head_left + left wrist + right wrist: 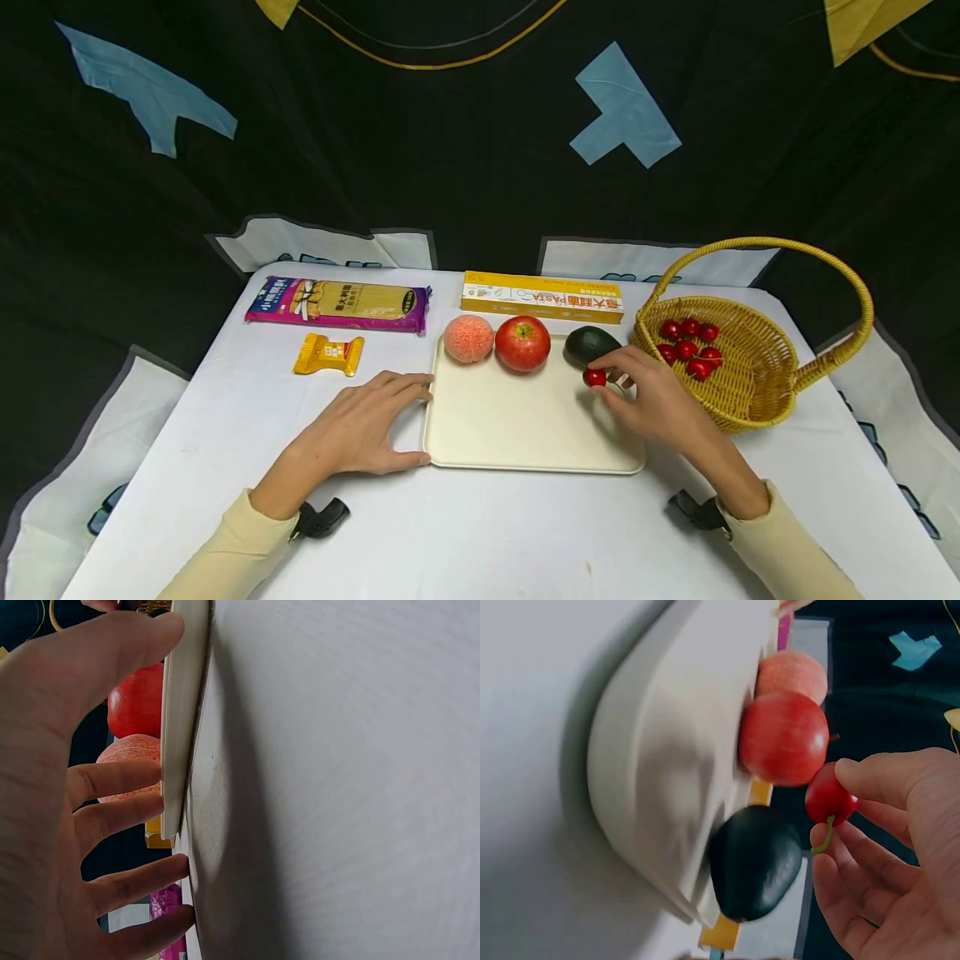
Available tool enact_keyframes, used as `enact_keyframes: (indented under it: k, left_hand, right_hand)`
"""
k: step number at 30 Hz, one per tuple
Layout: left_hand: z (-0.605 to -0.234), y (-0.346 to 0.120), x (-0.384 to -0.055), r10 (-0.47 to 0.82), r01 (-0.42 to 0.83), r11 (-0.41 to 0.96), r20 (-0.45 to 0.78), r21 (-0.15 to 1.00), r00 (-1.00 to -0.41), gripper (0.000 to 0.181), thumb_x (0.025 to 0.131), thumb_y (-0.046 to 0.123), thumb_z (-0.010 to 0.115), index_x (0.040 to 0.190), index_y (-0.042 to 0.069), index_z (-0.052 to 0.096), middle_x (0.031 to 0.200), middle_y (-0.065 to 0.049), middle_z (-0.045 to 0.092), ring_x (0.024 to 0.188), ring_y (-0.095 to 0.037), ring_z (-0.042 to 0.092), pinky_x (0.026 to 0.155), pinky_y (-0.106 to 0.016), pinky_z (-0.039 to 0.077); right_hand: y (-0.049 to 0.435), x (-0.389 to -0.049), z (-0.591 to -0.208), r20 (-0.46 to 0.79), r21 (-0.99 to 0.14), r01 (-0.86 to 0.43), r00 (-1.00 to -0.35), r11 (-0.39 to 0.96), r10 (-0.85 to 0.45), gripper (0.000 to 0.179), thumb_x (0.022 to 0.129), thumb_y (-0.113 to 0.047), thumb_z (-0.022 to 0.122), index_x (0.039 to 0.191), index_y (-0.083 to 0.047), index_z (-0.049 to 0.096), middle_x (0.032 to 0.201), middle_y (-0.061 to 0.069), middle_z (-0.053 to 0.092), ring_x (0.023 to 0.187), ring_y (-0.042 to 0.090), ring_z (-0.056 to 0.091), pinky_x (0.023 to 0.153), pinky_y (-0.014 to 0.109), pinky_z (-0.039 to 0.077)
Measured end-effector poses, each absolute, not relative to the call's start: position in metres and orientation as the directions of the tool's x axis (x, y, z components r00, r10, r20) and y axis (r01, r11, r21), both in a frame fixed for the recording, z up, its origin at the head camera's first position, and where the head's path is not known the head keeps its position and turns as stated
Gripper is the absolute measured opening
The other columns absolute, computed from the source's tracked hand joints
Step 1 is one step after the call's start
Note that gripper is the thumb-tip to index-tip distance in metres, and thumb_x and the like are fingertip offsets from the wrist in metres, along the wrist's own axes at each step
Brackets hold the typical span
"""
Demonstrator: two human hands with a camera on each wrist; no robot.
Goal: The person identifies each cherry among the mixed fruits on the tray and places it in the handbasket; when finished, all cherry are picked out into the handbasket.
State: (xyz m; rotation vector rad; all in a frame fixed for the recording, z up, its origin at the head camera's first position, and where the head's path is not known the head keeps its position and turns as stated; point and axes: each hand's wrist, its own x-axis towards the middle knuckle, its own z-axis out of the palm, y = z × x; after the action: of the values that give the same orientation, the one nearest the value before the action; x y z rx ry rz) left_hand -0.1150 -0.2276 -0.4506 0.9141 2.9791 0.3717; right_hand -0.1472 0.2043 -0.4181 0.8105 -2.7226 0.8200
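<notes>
Between thumb and fingers, my right hand [651, 398] pinches a red cherry [829, 796] with a green stem, held over the right part of a cream tray [517, 433]. My left hand [367, 425] touches the tray's left edge, its fingers spread and fairly straight. Along the tray's far side lie a pinkish, rough-skinned ball-like fruit [468, 339], a red apple [522, 343] and a dark green avocado [589, 343]. To the right stands a yellow wicker basket [776, 350] with several cherries [686, 342] inside.
Behind the tray lies a yellow pasta box [542, 297]. A purple noodle packet [341, 304] and a small orange-yellow wrapped snack [328, 355] are at the left on the white table [480, 533]. The basket's tall handle [862, 300] arches above it.
</notes>
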Motion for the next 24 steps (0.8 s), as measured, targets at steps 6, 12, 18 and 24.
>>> enact_keyframes:
  k: [6, 12, 18, 24]
  left_hand:
    - [-0.45, -0.228, -0.114, 0.551, 0.549, 0.803, 0.062, 0.232, -0.832, 0.08, 0.08, 0.073, 0.079, 0.143, 0.025, 0.066, 0.163, 0.007, 0.051, 0.139, -0.021, 0.054, 0.088, -0.05, 0.059]
    - [-0.449, -0.228, -0.114, 0.552, 0.55, 0.802, 0.064, 0.233, -0.831, 0.081, 0.08, 0.074, 0.079, 0.143, 0.025, 0.066, 0.163, 0.007, 0.051, 0.139, -0.022, 0.054, 0.087, -0.051, 0.059]
    - [-0.45, -0.228, -0.114, 0.552, 0.55, 0.802, 0.064, 0.233, -0.831, 0.081, 0.08, 0.074, 0.079, 0.143, 0.025, 0.066, 0.163, 0.007, 0.051, 0.139, -0.022, 0.055, 0.087, -0.051, 0.059]
    - [-0.45, -0.228, -0.115, 0.552, 0.551, 0.803, 0.065, 0.228, -0.832, 0.082, 0.08, 0.075, 0.079, 0.143, 0.025, 0.066, 0.163, 0.007, 0.051, 0.139, -0.022, 0.054, 0.087, -0.05, 0.06]
  right_hand:
    - [0.218, -0.15, -0.412, 0.414, -0.413, -0.584, -0.804, 0.699, -0.426, 0.033, 0.084, 0.003, 0.087, 0.114, -0.008, 0.077, 0.104, 0.005, 0.073, 0.082, 0.016, 0.068, 0.067, 0.038, 0.061]
    - [0.232, -0.15, -0.404, 0.434, -0.394, -0.54, -0.823, 0.744, -0.367, 0.032, 0.086, 0.0, 0.087, 0.115, -0.009, 0.078, 0.105, 0.004, 0.073, 0.081, 0.02, 0.064, 0.067, 0.038, 0.057]
    - [0.247, -0.152, -0.399, 0.401, -0.392, -0.476, -0.859, 0.788, -0.319, 0.032, 0.089, -0.006, 0.086, 0.119, -0.009, 0.077, 0.111, 0.007, 0.073, 0.087, 0.02, 0.065, 0.071, 0.042, 0.059]
    - [0.262, -0.155, -0.399, 0.39, -0.402, -0.44, -0.876, 0.803, -0.284, 0.035, 0.09, -0.007, 0.086, 0.124, -0.007, 0.076, 0.114, 0.012, 0.073, 0.089, 0.024, 0.069, 0.072, 0.035, 0.06]
